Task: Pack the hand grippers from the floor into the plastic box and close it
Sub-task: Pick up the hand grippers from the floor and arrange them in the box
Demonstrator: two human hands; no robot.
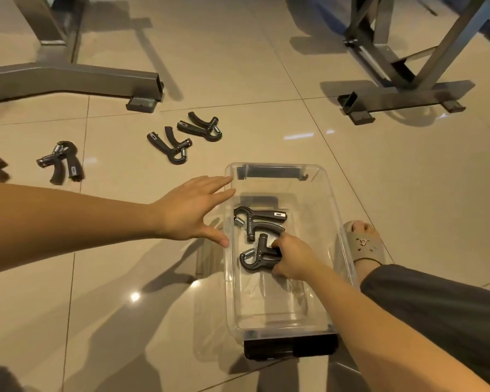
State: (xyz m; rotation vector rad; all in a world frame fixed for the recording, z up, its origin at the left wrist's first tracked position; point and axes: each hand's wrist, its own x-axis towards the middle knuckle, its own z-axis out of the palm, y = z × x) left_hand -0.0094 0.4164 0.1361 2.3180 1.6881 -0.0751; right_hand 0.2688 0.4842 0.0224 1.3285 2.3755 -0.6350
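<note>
Partly done: one hand gripper [256, 220] in the plastic box [327, 193], right hand [293, 257] clamps a second gripper [256, 257] inside it. Empty left hand [190, 210] spread at box rim; at least three floor grippers [170, 147] beyond box unpacked.

Glossy beige tiled floor [393, 193], divided into large squares by thin dark grout lines [238, 104]. Upper left: a grey steel frame [68, 79] of square tube, its horizontal leg ending on a dark rubber foot [140, 104]. Upper right: a second steel frame [402, 94] with diagonal struts, resting on dark feet. Overhead light appears as a bright spot [135, 296] and pale streaks [298, 135] on the tiles. Both frames cast soft shadows.
</note>
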